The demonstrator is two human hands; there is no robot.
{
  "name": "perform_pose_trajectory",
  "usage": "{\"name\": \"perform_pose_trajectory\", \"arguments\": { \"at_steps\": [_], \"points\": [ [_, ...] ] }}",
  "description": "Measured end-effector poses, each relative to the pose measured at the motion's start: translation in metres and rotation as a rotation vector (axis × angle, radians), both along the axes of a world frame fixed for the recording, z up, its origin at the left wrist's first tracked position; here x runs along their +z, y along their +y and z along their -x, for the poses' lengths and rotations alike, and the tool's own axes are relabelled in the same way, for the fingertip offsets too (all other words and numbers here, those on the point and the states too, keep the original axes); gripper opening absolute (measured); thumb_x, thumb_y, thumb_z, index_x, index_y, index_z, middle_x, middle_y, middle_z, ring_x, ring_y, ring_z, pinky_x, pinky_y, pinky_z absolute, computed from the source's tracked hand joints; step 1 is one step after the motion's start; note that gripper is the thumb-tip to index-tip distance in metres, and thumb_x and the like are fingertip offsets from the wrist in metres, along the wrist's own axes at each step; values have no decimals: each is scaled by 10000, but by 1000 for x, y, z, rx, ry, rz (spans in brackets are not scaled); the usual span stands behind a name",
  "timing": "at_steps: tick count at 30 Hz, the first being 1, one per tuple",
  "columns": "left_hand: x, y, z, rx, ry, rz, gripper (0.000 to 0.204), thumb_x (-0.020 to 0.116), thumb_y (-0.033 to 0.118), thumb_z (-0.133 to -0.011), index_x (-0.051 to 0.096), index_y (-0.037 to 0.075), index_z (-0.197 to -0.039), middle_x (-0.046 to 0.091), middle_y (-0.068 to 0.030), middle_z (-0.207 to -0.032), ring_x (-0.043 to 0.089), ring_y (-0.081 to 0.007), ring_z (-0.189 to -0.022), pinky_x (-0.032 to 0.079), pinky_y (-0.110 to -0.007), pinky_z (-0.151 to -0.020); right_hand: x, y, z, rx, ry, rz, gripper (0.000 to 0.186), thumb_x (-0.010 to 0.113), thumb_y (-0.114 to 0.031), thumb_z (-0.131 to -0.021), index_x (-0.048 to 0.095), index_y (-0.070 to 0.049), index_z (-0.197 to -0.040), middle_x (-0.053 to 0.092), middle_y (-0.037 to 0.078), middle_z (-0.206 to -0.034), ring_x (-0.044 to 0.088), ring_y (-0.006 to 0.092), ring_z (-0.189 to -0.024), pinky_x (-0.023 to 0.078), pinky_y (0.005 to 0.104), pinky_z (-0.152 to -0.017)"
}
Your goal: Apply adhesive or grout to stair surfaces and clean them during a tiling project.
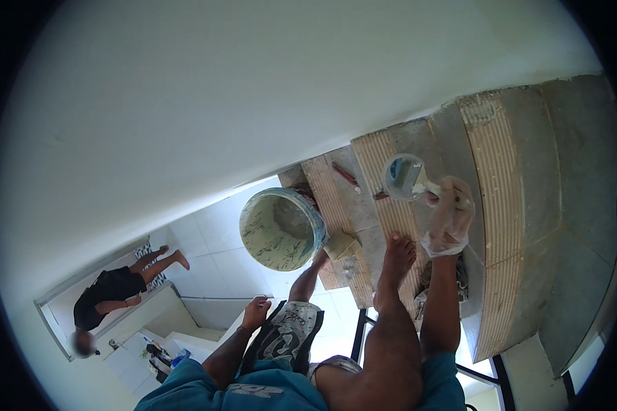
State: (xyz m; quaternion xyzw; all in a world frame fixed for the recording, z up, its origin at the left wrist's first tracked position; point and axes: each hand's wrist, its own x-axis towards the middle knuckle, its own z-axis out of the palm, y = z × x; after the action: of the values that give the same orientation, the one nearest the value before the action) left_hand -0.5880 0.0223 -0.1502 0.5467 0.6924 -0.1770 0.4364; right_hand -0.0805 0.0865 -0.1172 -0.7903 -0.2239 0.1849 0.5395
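Observation:
My right hand [450, 218], in a thin plastic glove, is closed on the pale handle of a brush-like tool [432, 188]; its wide end is over a small clear plastic tub [396, 177]. My left hand [256, 312] hangs beside my leg with nothing in it, fingers loosely bent and apart. A large bucket [281, 229], coated inside with grey-green residue, stands on the steps. A beige block [340, 244] lies beside it, and a red-handled tool [345, 175] rests on a step near the wall.
Stair treads [493, 171] with ribbed tan strips run along a white wall [288, 82]. My bare feet are on the steps. White floor tiles [212, 233] lie below. Another person [116, 291] in dark clothing is in a doorway at left. Dark railing bars show at lower right.

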Motion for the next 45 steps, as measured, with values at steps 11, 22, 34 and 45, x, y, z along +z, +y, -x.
{"name": "perform_pose_trajectory", "arguments": {
  "at_steps": [11,22,34,45],
  "points": [
    [-26,-10,21,30,-110,-25,215,526,194,-785,548,7,-888,583,-79,-752,555,-147,-672,438,-259,-525,52,-77,-59,-610,174,-278,168,502,-121,-807,459,-41,-948,518,71,-846,533,114,-692,434,227,-560],
    [-45,18,30,41,-137,49,238,529,207,-786,524,25,-940,559,-71,-826,570,-183,-746,470,-290,-551,30,-58,-153,-702,259,-326,176,451,-164,-814,534,-12,-846,551,44,-713,527,98,-527,418,218,-530],
    [-32,18,-8,125,-136,46,234,544,190,-755,566,-14,-866,583,-89,-751,547,-161,-686,437,-273,-622,27,-54,-205,-524,-355,99,185,473,-213,-788,543,-47,-744,518,-1,-622,499,76,-557,376,216,-537],
    [-24,22,-28,161,-117,66,249,549,205,-762,560,-12,-885,584,-90,-740,547,-161,-674,437,-274,-605,-4,-30,-191,-411,-228,-189,236,500,-237,-764,530,-5,-731,524,46,-649,497,104,-530,394,215,-476]
  ]
}}
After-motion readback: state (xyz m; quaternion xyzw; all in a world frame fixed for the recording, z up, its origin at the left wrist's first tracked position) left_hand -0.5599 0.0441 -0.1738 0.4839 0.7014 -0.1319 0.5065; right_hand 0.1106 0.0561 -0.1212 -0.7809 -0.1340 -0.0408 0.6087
